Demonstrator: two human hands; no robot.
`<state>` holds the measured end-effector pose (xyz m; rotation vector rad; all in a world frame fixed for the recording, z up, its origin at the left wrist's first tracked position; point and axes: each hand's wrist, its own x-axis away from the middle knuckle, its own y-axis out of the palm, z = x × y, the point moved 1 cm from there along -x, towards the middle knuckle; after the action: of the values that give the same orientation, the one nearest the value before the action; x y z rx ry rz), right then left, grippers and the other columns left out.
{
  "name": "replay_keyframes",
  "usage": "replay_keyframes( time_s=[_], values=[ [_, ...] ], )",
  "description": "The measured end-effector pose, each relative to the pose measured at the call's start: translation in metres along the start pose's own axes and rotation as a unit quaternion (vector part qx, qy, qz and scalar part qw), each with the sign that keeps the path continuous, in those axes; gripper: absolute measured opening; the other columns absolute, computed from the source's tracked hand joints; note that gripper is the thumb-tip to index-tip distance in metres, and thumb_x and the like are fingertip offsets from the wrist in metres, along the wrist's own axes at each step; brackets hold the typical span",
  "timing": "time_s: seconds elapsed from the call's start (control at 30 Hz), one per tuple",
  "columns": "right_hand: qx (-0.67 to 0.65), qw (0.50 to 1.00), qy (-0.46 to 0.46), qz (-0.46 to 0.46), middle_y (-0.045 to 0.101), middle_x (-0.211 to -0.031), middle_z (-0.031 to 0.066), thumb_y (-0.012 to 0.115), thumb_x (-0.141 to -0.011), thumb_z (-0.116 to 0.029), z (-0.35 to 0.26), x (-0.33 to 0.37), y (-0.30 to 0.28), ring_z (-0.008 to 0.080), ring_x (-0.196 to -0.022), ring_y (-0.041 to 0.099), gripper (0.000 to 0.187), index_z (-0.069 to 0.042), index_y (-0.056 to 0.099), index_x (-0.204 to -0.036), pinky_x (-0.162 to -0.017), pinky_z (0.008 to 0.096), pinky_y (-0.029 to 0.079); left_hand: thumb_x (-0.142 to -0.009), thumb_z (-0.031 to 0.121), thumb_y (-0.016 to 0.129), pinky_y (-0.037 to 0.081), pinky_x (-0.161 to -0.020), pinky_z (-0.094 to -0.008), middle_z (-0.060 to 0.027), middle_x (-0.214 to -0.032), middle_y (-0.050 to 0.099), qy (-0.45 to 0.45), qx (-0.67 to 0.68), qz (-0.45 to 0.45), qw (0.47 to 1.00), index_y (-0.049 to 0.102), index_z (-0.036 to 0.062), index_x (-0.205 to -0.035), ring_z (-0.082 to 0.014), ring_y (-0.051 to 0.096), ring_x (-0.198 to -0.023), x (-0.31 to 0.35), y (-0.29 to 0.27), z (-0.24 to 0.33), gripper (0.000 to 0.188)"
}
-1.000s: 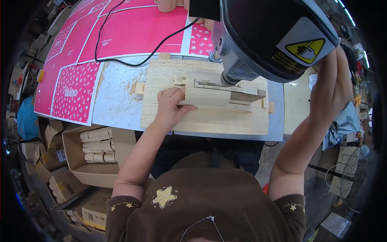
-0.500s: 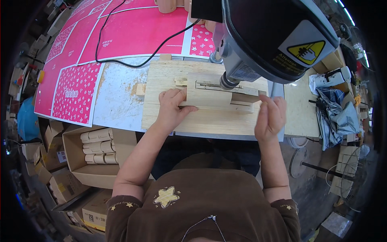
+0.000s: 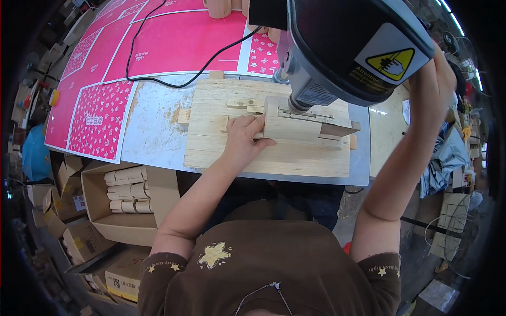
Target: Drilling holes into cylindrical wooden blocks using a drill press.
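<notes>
My left hand (image 3: 242, 139) presses on the left end of a pale wooden block (image 3: 303, 126), thumb along its near edge. The block lies in a jig of small wooden stops on a plywood board (image 3: 221, 150), right under the spindle of a black and grey drill press (image 3: 342, 42). My right hand (image 3: 440, 76) is raised at the right side of the drill head. Its fingers are hidden behind the machine, so what it grips does not show.
The board rests on a worn metal table (image 3: 153, 137). Pink printed sheets (image 3: 174, 45) cover the far left, and a black cable (image 3: 168, 81) crosses them. An open cardboard box (image 3: 100, 208) of wooden pieces stands lower left, among more boxes.
Half a second ago my right hand was down at the block's right end; it has since risen to the side of the drill head. My left hand stayed on the block.
</notes>
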<state>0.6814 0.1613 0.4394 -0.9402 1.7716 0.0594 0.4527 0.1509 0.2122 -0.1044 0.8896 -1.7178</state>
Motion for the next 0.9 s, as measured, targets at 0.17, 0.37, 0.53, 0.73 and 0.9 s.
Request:
replay_keyframes(
  time_s=[0.17, 0.37, 0.53, 0.73, 0.9],
  values=[
    [0.071, 0.991, 0.050, -0.106, 0.052, -0.062, 0.0099, 0.052, -0.082, -0.002, -0.048, 0.077, -0.021, 0.0153, -0.054, 0.048, 0.013, 0.004, 0.058, -0.074, -0.049, 0.0260, 0.035, -0.057, 0.021, 0.078, 0.029, -0.081, -0.0364, -0.0031, -0.079, 0.056, 0.004, -0.006, 0.006, 1.000, 0.063, 0.0100, -0.101, -0.0228, 0.050, -0.081, 0.003, 0.000, -0.005, 0.048],
    [0.032, 0.992, 0.050, -0.114, 0.055, -0.074, 0.0142, 0.053, -0.077, 0.000, 0.006, 0.164, 0.022, 0.0268, -0.067, 0.050, 0.009, 0.003, 0.059, -0.084, -0.061, 0.0335, 0.038, -0.057, 0.020, 0.078, 0.030, -0.081, -0.0362, -0.0037, -0.086, 0.058, 0.012, -0.005, 0.000, 1.000, 0.062, 0.0097, -0.101, -0.0230, 0.052, -0.085, 0.000, 0.001, 0.000, 0.048],
    [-0.020, 0.998, -0.030, -0.050, 0.055, -0.074, 0.0141, 0.052, -0.078, -0.003, 0.016, 0.167, 0.026, 0.0290, -0.066, 0.051, 0.010, 0.002, 0.057, -0.084, -0.059, 0.0342, 0.038, -0.056, 0.021, 0.078, 0.031, -0.081, -0.0361, -0.0039, -0.088, 0.058, 0.012, -0.005, 0.015, 1.000, 0.062, 0.0095, -0.102, -0.0229, 0.052, -0.086, 0.001, 0.001, -0.001, 0.050],
    [-0.019, 0.997, 0.036, 0.071, 0.055, -0.069, 0.0049, 0.050, -0.088, -0.009, -0.023, 0.069, -0.005, 0.0074, -0.057, 0.045, 0.017, 0.004, 0.059, -0.083, -0.052, 0.0203, 0.034, -0.056, 0.021, 0.079, 0.031, -0.082, -0.0354, -0.0036, -0.086, 0.058, -0.011, -0.002, -0.009, 1.000, 0.064, 0.0103, -0.097, -0.0227, 0.052, -0.086, 0.002, -0.002, -0.003, 0.044],
    [0.006, 0.993, 0.115, 0.013, 0.061, -0.079, 0.0070, 0.051, -0.090, -0.016, 0.068, -0.007, 0.001, 0.0118, -0.068, 0.060, 0.022, 0.000, 0.057, -0.104, -0.058, 0.0193, 0.047, -0.053, 0.023, 0.080, 0.029, -0.081, -0.0334, -0.0006, -0.075, 0.053, -0.018, 0.055, -0.033, 0.998, 0.062, 0.0096, -0.102, -0.0169, 0.052, -0.078, -0.012, 0.006, -0.001, 0.054]
  ],
)
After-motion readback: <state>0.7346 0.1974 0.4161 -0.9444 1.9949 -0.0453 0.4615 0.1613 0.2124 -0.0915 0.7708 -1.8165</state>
